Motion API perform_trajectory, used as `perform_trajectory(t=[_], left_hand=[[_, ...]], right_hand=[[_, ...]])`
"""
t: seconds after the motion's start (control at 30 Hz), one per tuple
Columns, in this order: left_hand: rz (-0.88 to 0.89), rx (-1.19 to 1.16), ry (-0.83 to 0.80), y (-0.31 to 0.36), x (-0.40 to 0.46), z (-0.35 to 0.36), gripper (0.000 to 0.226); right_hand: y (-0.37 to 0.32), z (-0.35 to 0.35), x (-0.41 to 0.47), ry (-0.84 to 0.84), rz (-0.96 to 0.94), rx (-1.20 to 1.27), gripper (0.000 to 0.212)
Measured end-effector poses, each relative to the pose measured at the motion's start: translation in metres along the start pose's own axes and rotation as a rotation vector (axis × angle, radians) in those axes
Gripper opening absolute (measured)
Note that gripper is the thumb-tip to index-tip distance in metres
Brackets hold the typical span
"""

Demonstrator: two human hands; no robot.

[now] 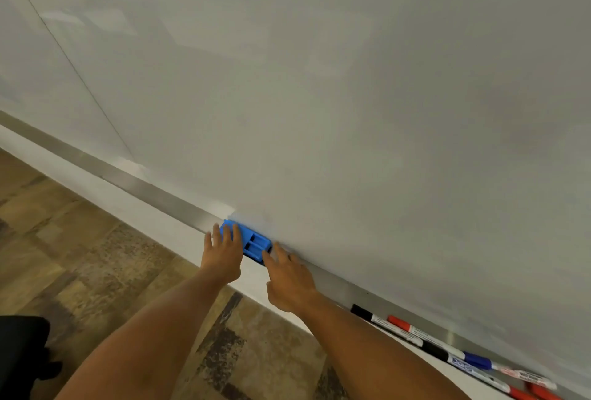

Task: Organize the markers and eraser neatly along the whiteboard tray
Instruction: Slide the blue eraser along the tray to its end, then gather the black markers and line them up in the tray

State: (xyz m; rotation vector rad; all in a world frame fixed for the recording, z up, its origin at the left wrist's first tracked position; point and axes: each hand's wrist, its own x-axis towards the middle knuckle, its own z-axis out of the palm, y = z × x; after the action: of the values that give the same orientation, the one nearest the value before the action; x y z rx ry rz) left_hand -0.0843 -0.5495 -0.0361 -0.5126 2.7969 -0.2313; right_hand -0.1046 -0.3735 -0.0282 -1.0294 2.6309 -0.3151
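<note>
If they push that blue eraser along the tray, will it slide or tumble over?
The eraser looks like a flat, blocky piece of moulded plastic lying low on the tray, so it should probably slide rather than roll or tip. It seems stiff and likely light. The left hand and right hand flank it, which should keep it straight.

Our left hand [224,252] flat, fingers spread, on left end of eraser [251,243]; our right hand [289,281] loosely open, fingertips at right end.

Both hands [224,255] [289,281] touching, maybe gripping, blue eraser [252,241].
</note>
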Motion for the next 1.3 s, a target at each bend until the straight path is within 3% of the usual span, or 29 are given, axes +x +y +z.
perform_trajectory(t=[0.1, 0.17, 0.3, 0.5, 0.6, 0.73, 0.93, 1.3], left_hand=[[0.190, 0.128, 0.286, 0.020, -0.017, -0.004, 0.067], [0.293, 0.096, 0.376, 0.040, -0.027, -0.008, 0.052], [0.387, -0.046, 0.367, 0.082, -0.044, -0.020, 0.039], [0.681, -0.330, 0.203, 0.139, -0.064, -0.026, 0.026], [0.702, -0.363, 0.193, 0.161, -0.070, -0.023, 0.022], [0.780, -0.304, 0.193, 0.187, -0.081, -0.021, 0.042], [0.854, -0.197, 0.157, 0.227, -0.100, -0.011, 0.051], [0.719, -0.249, 0.150, 0.263, -0.112, -0.001, 0.024]], right_hand=[[0.015, -0.009, -0.021, 0.063, -0.076, 0.058, 0.040], [0.026, -0.015, -0.034, 0.079, -0.111, 0.033, 0.026], [0.049, -0.025, -0.060, 0.145, -0.064, 0.061, 0.018], [0.100, -0.038, -0.105, 0.152, 0.013, 0.138, 0.016], [0.131, -0.044, -0.131, 0.133, 0.015, 0.160, 0.018], [0.162, -0.045, -0.167, 0.196, 0.092, 0.248, 0.019], [0.196, -0.036, -0.224, 0.277, 0.204, 0.278, 0.015], [0.231, 0.002, -0.288, 0.393, 0.398, 0.038, 0.021]])
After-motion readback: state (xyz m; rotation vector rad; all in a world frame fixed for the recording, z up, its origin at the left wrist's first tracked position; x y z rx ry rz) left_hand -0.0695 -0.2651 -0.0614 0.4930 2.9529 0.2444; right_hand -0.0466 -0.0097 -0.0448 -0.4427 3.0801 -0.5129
